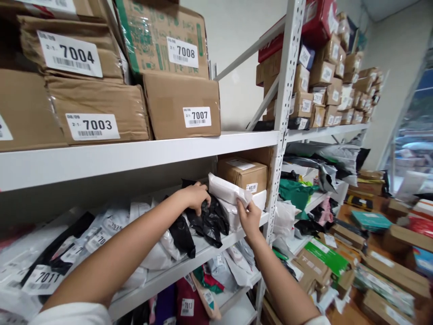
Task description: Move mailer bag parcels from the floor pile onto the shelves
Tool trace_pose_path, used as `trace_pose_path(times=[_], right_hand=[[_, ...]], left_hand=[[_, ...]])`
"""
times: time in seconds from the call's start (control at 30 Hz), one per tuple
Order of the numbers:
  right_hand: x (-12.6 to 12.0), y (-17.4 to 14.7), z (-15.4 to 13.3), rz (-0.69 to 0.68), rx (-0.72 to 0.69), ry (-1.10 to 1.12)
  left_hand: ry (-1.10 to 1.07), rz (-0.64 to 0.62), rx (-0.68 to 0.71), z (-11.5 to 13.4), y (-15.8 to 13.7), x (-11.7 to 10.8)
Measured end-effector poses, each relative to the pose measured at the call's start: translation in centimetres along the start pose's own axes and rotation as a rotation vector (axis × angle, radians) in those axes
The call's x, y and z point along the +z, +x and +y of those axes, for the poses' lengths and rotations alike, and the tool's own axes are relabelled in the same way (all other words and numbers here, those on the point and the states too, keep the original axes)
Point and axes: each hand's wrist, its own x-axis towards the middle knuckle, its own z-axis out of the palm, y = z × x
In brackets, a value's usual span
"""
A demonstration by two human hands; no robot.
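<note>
On the middle shelf, my right hand (249, 215) pinches the near end of a long white wrapped parcel (225, 187), thumb and fingers closed on it. The parcel lies tilted over other white packages (232, 214). To its left, my left hand (196, 197) is bent over a crumpled black plastic mailer bag (211, 221), its curled fingers against the plastic; some fingertips are hidden. Just behind the white parcel stands a brown carton (245, 174) labelled 4039.
A white shelf beam (142, 155) runs above my hands, with numbered cartons (182, 106) on it. A perforated upright post (279, 135) stands right of my right hand. Bagged parcels (101, 234) fill the shelf's left. Boxes (389, 275) cover the floor at right.
</note>
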Motion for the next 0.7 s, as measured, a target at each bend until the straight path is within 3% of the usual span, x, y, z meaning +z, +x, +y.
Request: trace_pose_path(times=[0.1,0.17,0.27,0.37,0.43,0.5,0.6,0.7], right_hand=[[-0.1,-2.4,1.0,0.271,0.061,0.002],[-0.3,-4.0,1.5,0.418,0.162,0.043],[-0.8,-5.5,1.7,0.544,0.330,0.182],[-1.5,-5.8,1.6,0.569,0.360,0.218],[-2.2,-5.5,1.2,0.514,0.290,0.177],[-2.8,-4.8,0.6,0.338,0.182,0.130],[-3.5,-3.4,-0.2,0.035,-0.018,0.007],[-3.5,-1.7,-0.7,-0.098,-0.130,-0.108]], left_hand=[[-0.031,0.143,0.059,-0.4,-0.6,-0.5],[-0.222,0.203,0.187,-0.3,-0.7,-1.0],[-0.556,0.096,0.324,0.6,-0.3,-1.7],[-0.382,0.182,0.302,2.4,1.4,-1.2],[-0.130,0.247,0.232,3.5,3.0,-0.1],[-0.019,0.187,0.157,4.2,4.3,1.3],[-0.049,0.142,0.112,4.7,5.4,3.3],[-0.080,0.233,0.004,5.4,5.6,4.6]])
